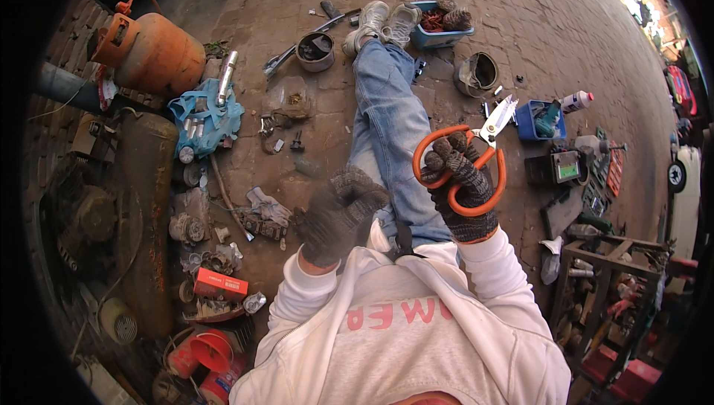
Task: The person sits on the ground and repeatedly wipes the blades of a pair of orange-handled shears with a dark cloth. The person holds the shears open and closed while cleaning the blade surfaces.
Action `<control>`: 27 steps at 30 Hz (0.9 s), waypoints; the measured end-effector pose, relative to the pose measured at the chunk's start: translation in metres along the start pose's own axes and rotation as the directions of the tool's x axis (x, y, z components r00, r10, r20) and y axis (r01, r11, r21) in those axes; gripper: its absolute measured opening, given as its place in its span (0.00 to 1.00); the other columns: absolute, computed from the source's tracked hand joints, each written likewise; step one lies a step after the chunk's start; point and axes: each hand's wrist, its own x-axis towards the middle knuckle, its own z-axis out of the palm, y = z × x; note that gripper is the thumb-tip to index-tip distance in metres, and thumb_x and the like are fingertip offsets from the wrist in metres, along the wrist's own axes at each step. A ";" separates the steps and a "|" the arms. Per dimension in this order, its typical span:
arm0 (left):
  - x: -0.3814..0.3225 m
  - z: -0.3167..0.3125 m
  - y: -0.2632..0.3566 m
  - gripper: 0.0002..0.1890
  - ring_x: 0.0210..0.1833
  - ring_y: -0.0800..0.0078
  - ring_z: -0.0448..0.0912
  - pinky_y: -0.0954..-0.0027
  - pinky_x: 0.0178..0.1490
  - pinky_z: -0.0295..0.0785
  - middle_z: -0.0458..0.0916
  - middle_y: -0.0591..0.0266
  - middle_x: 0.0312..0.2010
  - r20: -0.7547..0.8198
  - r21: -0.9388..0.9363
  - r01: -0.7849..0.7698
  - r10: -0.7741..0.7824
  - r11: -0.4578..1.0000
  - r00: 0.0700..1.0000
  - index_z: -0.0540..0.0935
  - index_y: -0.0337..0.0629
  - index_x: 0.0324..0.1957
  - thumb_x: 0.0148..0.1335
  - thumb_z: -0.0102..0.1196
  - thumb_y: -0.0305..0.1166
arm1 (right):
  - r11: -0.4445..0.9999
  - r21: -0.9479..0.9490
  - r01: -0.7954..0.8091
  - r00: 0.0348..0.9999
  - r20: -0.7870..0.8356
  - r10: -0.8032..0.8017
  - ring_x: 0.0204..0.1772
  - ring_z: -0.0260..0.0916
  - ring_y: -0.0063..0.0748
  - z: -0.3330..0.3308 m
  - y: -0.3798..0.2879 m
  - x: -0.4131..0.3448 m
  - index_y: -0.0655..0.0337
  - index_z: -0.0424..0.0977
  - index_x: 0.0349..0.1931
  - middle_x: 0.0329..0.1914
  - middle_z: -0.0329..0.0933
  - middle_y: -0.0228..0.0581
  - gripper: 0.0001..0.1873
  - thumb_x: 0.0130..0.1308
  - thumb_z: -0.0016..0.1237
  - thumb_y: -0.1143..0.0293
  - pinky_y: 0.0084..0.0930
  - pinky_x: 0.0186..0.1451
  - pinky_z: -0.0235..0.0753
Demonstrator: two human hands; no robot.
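Observation:
My right hand [463, 182], in a dark knit glove, grips a pair of scissors [488, 162] by the orange looped handles. The blades look shut and point up and to the right, away from my body. My left hand [343, 210], gloved in the same knit, is blurred over my lap with its fingers curled. Whether anything sits inside it cannot be made out. My legs [385, 104] in blue jeans stretch out over the brick paving between the hands. Left of my left hand lies a pale work glove [269, 206] on the ground.
An orange gas cylinder [159, 53] and a blue plastic bag [206, 117] with metal parts stand left. Beyond are an open can [316, 51] and a blue basin [440, 41]. On the right are a blue bin [538, 120], a battery [558, 168] and a metal rack [613, 254].

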 end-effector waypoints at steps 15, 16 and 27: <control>0.000 -0.017 -0.002 0.06 0.34 0.77 0.78 0.75 0.40 0.71 0.81 0.65 0.31 -0.259 -0.262 0.063 -0.133 0.963 0.957 0.81 0.36 0.31 0.55 0.64 0.27 | 0.849 -0.291 0.441 0.884 -0.024 -0.468 0.30 0.76 0.31 -0.037 -0.038 -0.013 0.65 0.70 0.44 0.32 0.77 0.39 0.16 0.57 0.59 0.74 0.26 0.33 0.78; -0.001 -0.020 0.000 0.05 0.35 0.77 0.77 0.76 0.40 0.71 0.81 0.65 0.31 -0.254 -0.258 0.072 -0.139 0.964 0.957 0.81 0.36 0.31 0.55 0.64 0.26 | 0.829 -0.285 0.481 0.867 0.013 -0.499 0.30 0.75 0.30 -0.043 -0.041 -0.013 0.65 0.71 0.45 0.32 0.76 0.37 0.17 0.56 0.59 0.75 0.27 0.33 0.78; 0.002 -0.027 0.002 0.08 0.36 0.77 0.75 0.73 0.42 0.71 0.80 0.66 0.31 -0.206 -0.073 -0.084 0.068 0.994 0.976 0.82 0.37 0.35 0.52 0.65 0.22 | 0.737 -0.342 0.584 0.734 -0.167 -0.659 0.36 0.76 0.28 -0.109 -0.087 -0.025 0.62 0.68 0.49 0.36 0.76 0.39 0.20 0.57 0.57 0.82 0.22 0.39 0.79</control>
